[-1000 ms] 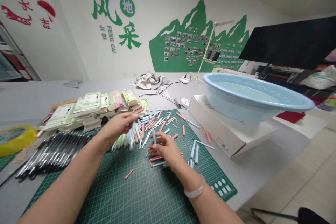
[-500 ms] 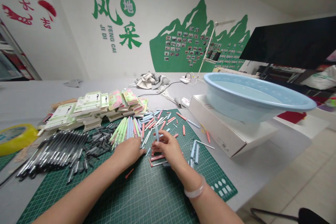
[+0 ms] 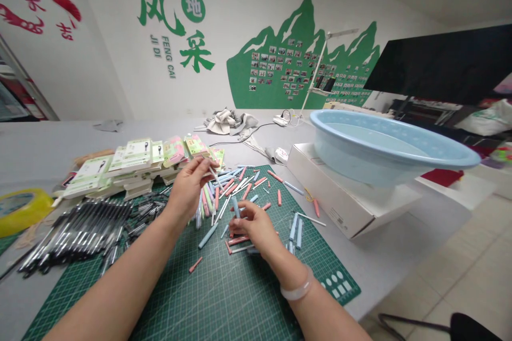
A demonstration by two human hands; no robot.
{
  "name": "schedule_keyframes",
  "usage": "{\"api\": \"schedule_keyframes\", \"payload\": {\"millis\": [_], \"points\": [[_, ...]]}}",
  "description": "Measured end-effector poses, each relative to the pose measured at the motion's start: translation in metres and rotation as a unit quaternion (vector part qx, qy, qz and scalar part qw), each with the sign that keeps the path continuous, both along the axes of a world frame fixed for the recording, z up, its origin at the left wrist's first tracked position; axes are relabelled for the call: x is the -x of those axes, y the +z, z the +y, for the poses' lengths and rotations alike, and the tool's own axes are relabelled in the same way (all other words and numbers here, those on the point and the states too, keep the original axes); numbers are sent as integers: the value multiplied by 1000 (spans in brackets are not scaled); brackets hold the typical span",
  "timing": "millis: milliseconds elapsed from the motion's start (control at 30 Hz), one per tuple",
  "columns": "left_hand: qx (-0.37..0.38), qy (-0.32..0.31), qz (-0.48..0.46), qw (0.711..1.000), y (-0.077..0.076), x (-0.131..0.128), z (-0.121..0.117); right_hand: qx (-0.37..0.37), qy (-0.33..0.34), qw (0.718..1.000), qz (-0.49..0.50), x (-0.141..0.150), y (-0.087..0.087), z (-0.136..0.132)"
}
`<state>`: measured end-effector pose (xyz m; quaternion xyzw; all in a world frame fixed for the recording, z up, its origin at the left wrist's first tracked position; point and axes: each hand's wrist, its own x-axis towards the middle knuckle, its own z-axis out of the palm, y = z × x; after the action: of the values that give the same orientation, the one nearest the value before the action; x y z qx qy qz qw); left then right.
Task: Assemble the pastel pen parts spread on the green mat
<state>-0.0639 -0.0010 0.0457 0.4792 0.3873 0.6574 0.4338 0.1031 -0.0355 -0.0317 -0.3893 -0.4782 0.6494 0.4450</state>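
Pinched in the fingertips of my left hand [image 3: 191,184] is a thin white pen refill [image 3: 216,177], slanting down to the right above the pile of pens. My right hand [image 3: 256,226], lower and to the right, grips a light blue pen barrel [image 3: 236,206] that points upward; its lower end is hidden by my fingers. Between the hands, a blue pen [image 3: 208,236] lies on the green cutting mat [image 3: 192,303]. Loose pink barrels and white refills [image 3: 224,210] are strewn just beyond, and a small pink pen part [image 3: 196,265] lies nearer me.
Black pens [image 3: 76,234] and stacked small boxes [image 3: 132,157] occupy the left, beside yellow tape [image 3: 26,210]. A blue basin [image 3: 384,154] rests on a white carton [image 3: 336,202] at right. Several blue barrels [image 3: 296,232] lie right of my right hand. Cloths [image 3: 226,122] lie behind.
My left hand dipped to the mat, then rose back up and left, now with a white refill. A blue pen now shows on the mat. The thin stick above the right hand's barrel is gone.
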Motion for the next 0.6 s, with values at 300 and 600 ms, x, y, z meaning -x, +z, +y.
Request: {"api": "schedule_keyframes", "payload": {"millis": [300, 600], "points": [[83, -120, 205, 968, -19, -6, -23, -17, 11, 999, 32, -2, 8, -3], [-56, -147, 343, 926, -21, -17, -45, -158, -27, 987, -1, -3, 8, -1]]}}
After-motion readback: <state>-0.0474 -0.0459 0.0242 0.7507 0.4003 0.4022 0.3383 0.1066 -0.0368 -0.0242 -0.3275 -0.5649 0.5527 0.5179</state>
